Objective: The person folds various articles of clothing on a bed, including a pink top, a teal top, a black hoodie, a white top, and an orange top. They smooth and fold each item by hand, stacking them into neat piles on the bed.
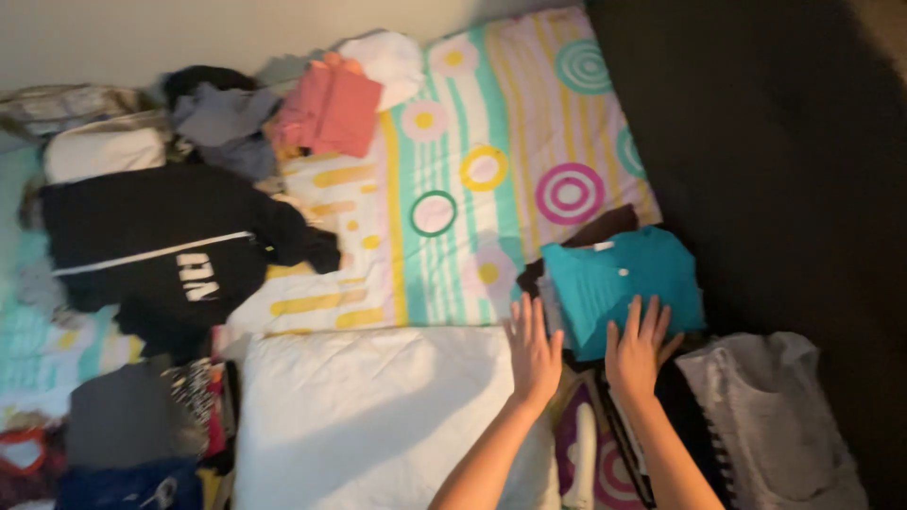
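While pressing down on the folded teal shirt (624, 283) atop the small stack at the right edge of the bed (491, 170), keep both palms flat. Spread left hand (534, 354) at its near left corner, right hand (638, 351) on its near edge, gripping nothing; smooth outward evenly, leaving the white pillow (378, 416) undisturbed.

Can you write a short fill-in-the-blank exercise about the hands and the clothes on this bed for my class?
1. The right hand rests on a folded top whose colour is ____.
2. The left hand lies at the edge of a white ____.
3. The black jacket is spread out on the ____ side of the picture.
4. Both hands are ____, with fingers spread.

Missing words: teal; pillow; left; open
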